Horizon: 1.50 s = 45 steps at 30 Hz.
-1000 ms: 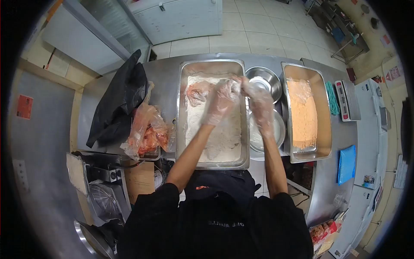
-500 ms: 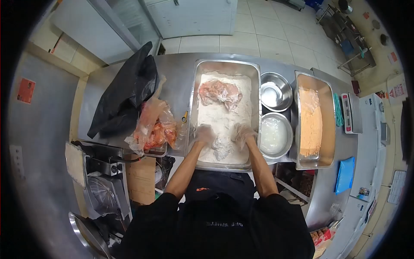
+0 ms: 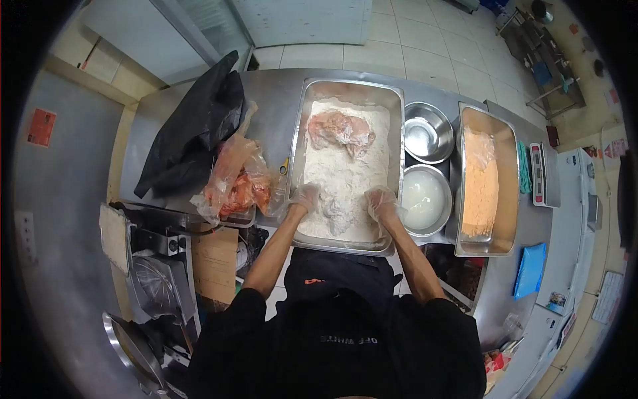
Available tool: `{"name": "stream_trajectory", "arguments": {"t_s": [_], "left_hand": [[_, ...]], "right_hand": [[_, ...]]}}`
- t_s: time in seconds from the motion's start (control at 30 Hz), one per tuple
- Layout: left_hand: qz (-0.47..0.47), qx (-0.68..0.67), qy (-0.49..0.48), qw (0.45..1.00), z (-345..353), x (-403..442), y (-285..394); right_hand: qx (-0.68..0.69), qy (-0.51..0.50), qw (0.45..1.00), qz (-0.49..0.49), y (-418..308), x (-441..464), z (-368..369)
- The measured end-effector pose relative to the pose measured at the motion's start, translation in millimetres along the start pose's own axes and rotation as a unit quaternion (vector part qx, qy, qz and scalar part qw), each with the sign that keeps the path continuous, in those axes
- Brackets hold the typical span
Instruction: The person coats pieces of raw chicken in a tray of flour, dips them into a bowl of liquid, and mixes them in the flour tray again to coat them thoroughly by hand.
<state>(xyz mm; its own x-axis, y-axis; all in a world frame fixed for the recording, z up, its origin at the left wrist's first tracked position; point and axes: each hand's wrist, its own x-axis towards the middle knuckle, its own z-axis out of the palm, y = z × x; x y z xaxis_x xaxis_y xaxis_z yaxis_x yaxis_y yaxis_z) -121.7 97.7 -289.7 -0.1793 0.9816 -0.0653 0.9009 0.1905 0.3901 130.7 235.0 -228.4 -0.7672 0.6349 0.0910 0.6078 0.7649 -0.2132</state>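
"Black plastic first: what is that?"

"A bag (image 3: 196,130), slumped across the left end of the steel counter (image 3: 269,100). Right of it, by the near edge, a clear bag (image 3: 229,169) holds reddish raw pieces (image 3: 242,194)."

"And then?"

"A small yellow-handled thing (image 3: 284,166), just beside the left wall of a deep metal tray (image 3: 355,88). In the tray lies white powder (image 3: 362,173)."

"Where are the hands?"

"The left hand (image 3: 307,197), in a clear glove, is down at the left wall, nearer the tray's near end; I can't tell how wide its fingers are, or whether they hold anything."

"And the meat?"

"One pinkish piece (image 3: 341,131) lies towards the tray's far edge, dusted white. A powder-covered lump (image 3: 339,209) sits between the hands, near the tray's near edge. The right hand (image 3: 382,202), gloved too, is at the right wall; its grip I can't tell either."

"Further right?"

"Two round bowls: a shiny one (image 3: 428,136) towards the counter's far edge, and a nearer one (image 3: 450,199) with pale liquid. Then a second tray (image 3: 506,166) of orange powder (image 3: 480,193), a green bundle (image 3: 524,166), and a scale (image 3: 545,176) towards the right edge."
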Motion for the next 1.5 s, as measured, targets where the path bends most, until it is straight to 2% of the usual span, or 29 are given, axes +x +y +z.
{"name": "stream_trajectory", "arguments": {"t_s": [0.03,0.13,0.17,0.23,0.27,0.3,0.33,0.37,0.43,0.47,0.5,0.57,0.6,0.67,0.77,0.8,0.87,0.9,0.93,0.97,1.0,1.1,1.2,1.23,1.3,1.33,1.37,1.4,1.5], "left_hand": [[-0.013,-0.004,-0.026,1.000,-15,-3,8],[-0.054,-0.001,-0.102,0.993,-87,-9,49],[-0.067,0.002,-0.126,0.990,-109,-8,63],[-0.042,-0.034,-0.007,0.999,-126,-14,77],[-0.029,-0.053,0.055,0.997,-132,-13,85],[-0.098,-0.248,0.045,0.963,-145,-10,95],[-0.165,-0.431,0.032,0.886,-158,-8,108],[-0.224,-0.597,0.021,0.770,-164,-4,115],[-0.166,-0.411,0.138,0.886,-153,16,130],[-0.134,-0.307,0.195,0.922,-145,27,137],[-0.152,-0.197,0.226,0.942,-138,39,142],[-0.152,-0.193,0.189,0.951,-137,39,134],[-0.178,-0.241,0.182,0.936,-138,41,127],[-0.232,-0.337,0.161,0.898,-133,39,115],[-0.208,-0.186,0.240,0.930,-131,44,137],[-0.138,-0.265,0.200,0.933,-133,40,129],[-0.187,-0.311,0.216,0.907,-131,40,121],[-0.213,-0.334,0.223,0.891,-132,40,120],[-0.163,-0.255,0.233,0.924,-131,45,126],[-0.157,-0.255,0.229,0.926,-128,41,124],[-0.150,-0.256,0.227,0.928,-121,38,118],[-0.166,-0.244,0.182,0.938,-153,38,123],[-0.149,-0.191,0.182,0.953,-144,30,133],[-0.161,-0.188,0.185,0.951,-146,30,131],[-0.189,-0.185,0.196,0.944,-152,27,127],[-0.127,-0.135,0.330,0.926,-143,24,128],[-0.112,-0.111,0.313,0.936,-135,30,127],[-0.095,-0.086,0.292,0.948,-132,38,132],[-0.096,-0.100,0.217,0.966,-169,52,178]], "right_hand": [[-0.039,-0.018,0.999,-0.022,0,3,-4],[0.052,-0.109,0.992,-0.016,5,13,-18],[-0.018,-0.078,0.995,-0.065,8,12,-18],[-0.160,-0.017,0.974,-0.158,8,8,-30],[-0.046,-0.002,0.991,-0.124,9,10,-45],[0.068,0.013,0.994,-0.090,-7,20,-102],[0.181,0.027,0.982,-0.054,-20,25,-132],[0.198,0.098,0.974,-0.044,-25,26,-114],[0.225,0.238,0.944,-0.027,-34,31,-66],[0.290,0.259,0.921,-0.022,-54,34,-75],[0.284,0.212,0.933,-0.062,-51,37,-75],[0.266,0.122,0.946,-0.142,-46,57,-76],[0.379,0.105,0.919,-0.036,-48,61,-83],[0.364,0.133,0.920,-0.061,-51,69,-78],[0.434,0.125,0.892,-0.035,-46,64,-61],[0.470,0.121,0.874,-0.018,-42,67,-57],[0.164,0.122,0.977,0.065,-37,69,-46],[0.183,0.147,0.972,-0.005,-40,74,-45],[0.201,0.169,0.962,-0.073,-46,76,-42],[0.219,0.190,0.947,-0.137,-50,75,-39],[0.377,0.143,0.909,-0.106,-48,77,-51],[0.283,0.113,0.952,0.041,-52,76,-78],[0.305,0.210,0.920,-0.128,-64,73,-85],[0.403,0.152,0.903,-0.012,-62,72,-91],[0.565,0.023,0.798,0.210,-56,73,-105],[0.497,0.053,0.859,0.113,-45,75,-91],[0.420,0.097,0.902,0.022,-33,76,-76],[0.438,0.082,0.895,0.022,-28,77,-73],[0.417,0.150,0.896,0.035,-23,59,-169]]}}
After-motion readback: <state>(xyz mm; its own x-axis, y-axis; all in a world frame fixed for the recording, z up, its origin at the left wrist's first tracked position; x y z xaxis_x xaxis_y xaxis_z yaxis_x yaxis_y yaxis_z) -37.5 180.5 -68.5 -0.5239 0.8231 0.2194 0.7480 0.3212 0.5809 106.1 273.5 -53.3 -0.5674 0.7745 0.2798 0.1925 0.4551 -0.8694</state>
